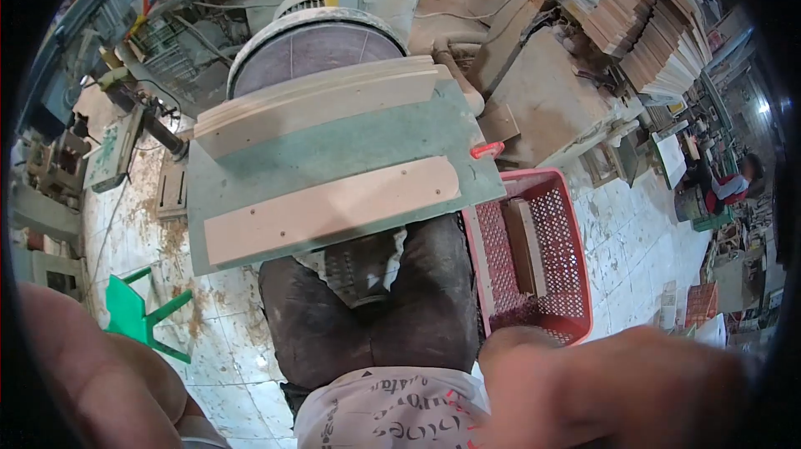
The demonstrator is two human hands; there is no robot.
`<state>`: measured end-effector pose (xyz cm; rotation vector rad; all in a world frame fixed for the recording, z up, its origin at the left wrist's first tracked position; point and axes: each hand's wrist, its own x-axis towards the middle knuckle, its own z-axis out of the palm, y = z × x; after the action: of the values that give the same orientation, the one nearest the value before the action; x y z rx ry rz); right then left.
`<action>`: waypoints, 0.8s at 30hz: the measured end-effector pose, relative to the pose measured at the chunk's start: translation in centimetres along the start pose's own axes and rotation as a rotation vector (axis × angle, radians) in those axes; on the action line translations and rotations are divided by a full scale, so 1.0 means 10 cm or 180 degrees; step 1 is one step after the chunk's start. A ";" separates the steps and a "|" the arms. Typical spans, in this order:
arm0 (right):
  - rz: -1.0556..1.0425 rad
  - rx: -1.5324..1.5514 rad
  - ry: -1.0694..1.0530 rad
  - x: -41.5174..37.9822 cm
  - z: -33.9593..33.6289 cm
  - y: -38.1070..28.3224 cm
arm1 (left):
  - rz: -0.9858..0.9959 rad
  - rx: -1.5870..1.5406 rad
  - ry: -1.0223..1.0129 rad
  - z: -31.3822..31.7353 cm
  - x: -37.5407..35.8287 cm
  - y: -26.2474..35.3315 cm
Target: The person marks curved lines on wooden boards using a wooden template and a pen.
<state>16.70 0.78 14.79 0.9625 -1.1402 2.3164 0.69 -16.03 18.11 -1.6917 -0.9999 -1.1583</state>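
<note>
My left hand [92, 365] is raised close to the camera at the lower left, large and cut off by the dark rim of the view. At the lower right my right hand [601, 390] is smeared by motion, its fingers indistinct. Both are apart from the green work table [334, 144] of a disc sander [313, 57]. A flat wooden board [334, 209] with a rounded right end and several small holes lies along the table's near edge. Behind it, a stack of similar boards [321, 111] stands against the grey sanding disc.
A red plastic basket [576, 257] with wooden strips [524, 249] inside stands right of my legs. A green stool [146, 320] is on the dusty floor at left. Stacked boards [651, 27] sit at the upper right. A person [734, 186] is in the far right background.
</note>
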 end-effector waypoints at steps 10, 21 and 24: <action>-0.0025 -0.0014 0.0045 0.01 -0.02 -0.01 | 0.0007 -0.0002 0.0005 0.00 -0.01 0.00; -0.0083 -0.0016 0.0079 0.00 -0.04 -0.05 | 0.0004 0.0027 0.0013 0.03 -0.02 0.00; -0.0092 -0.0020 0.0120 -0.04 -0.04 -0.07 | -0.0028 0.0024 0.0018 0.05 -0.01 0.00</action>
<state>17.19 1.51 14.65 0.9230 -1.1107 2.2972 0.78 -15.59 17.88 -1.6788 -1.0079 -1.1632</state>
